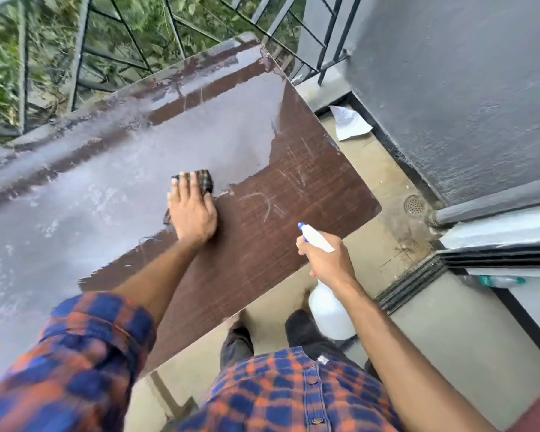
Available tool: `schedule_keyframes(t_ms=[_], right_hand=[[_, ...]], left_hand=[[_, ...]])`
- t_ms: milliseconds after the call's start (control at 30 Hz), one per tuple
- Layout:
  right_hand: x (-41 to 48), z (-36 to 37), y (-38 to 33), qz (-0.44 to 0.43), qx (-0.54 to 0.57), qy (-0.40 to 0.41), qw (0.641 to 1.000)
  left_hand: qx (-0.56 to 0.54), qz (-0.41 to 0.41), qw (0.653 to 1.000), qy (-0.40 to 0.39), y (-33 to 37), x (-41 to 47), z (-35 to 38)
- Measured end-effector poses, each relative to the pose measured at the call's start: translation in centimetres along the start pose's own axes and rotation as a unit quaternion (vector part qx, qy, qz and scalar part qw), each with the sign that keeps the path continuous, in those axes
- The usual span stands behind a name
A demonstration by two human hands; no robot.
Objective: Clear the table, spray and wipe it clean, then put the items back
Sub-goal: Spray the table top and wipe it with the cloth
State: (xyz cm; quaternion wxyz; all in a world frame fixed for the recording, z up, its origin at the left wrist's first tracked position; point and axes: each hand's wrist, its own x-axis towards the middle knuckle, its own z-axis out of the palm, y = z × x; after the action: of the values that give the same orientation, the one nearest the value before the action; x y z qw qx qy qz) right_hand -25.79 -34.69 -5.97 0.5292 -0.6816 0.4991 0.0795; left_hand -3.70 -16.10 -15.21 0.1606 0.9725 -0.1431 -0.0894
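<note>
The dark brown wooden counter (293,188), wet on its left, is wiped with a dark checked cloth (207,181) pressed under the flat left grip (192,210); a white plastic spray bottle (331,310) is clasped in the right grip (325,260), likely for respraying.

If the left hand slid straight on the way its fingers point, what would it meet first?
Nothing on the wet table: the left hand, flat on the cloth, looks free up to the far edge; beyond is the railing, depth unclear.

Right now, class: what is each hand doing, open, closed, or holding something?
Left hand: open, pressing the cloth flat.
Right hand: closed around the spray bottle.
</note>
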Motion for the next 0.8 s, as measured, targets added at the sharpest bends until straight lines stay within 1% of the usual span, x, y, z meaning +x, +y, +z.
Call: schedule_keyframes(t_ms=[100,200,300,367,400,433,500,533,600,667,700,733,767,800], right_hand=[[1.6,-2.0,0.3,-0.010,-0.022,-0.007,1.000],[3.2,-3.9,0.5,-0.018,-0.047,-0.008,0.999],[4.3,-5.6,0.7,-0.038,-0.054,-0.005,0.998],[4.8,-6.6,0.7,-0.033,-0.054,-0.016,0.998],[5.0,-7.0,0.6,-0.030,-0.052,-0.025,0.998],[5.2,-7.4,0.5,-0.029,-0.049,-0.035,0.998],[5.5,-7.8,0.3,-0.033,-0.043,-0.048,0.997],[5.7,-8.0,0.4,-0.035,-0.041,-0.053,0.997],[6.1,-8.5,0.9,-0.037,-0.050,-0.054,0.997],[6.5,-9.0,1.7,-0.037,-0.063,-0.048,0.996],[6.8,-9.3,2.0,-0.038,-0.065,-0.046,0.996],[7.1,-9.6,2.4,-0.038,-0.067,-0.042,0.996],[7.5,-10.0,2.6,-0.037,-0.069,-0.038,0.996],[7.7,-10.3,2.8,-0.034,-0.068,-0.034,0.996]], left_hand=[[0.003,0.121,0.992,-0.043,6.4,-5.2,2.6],[0.007,0.235,0.969,-0.074,11.3,-10.3,5.2],[0.018,0.304,0.948,-0.091,11.6,-11.1,5.8],[0.033,0.320,0.943,-0.087,10.3,-9.8,5.1],[0.035,0.302,0.950,-0.073,9.3,-8.7,4.7],[0.031,0.262,0.963,-0.052,8.1,-7.4,4.2],[0.022,0.146,0.989,-0.006,5.5,-4.4,3.1],[0.020,0.084,0.996,0.015,4.5,-3.1,2.6],[0.007,-0.027,0.999,0.042,4.1,-0.9,2.4],[-0.019,-0.121,0.991,0.061,5.9,0.3,2.7],[-0.029,-0.150,0.986,0.070,7.3,0.6,3.2],[-0.036,-0.162,0.984,0.071,9.0,0.5,3.8],[-0.036,-0.151,0.986,0.064,10.8,0.1,4.4],[-0.028,-0.118,0.991,0.053,12.6,-0.5,5.1]])
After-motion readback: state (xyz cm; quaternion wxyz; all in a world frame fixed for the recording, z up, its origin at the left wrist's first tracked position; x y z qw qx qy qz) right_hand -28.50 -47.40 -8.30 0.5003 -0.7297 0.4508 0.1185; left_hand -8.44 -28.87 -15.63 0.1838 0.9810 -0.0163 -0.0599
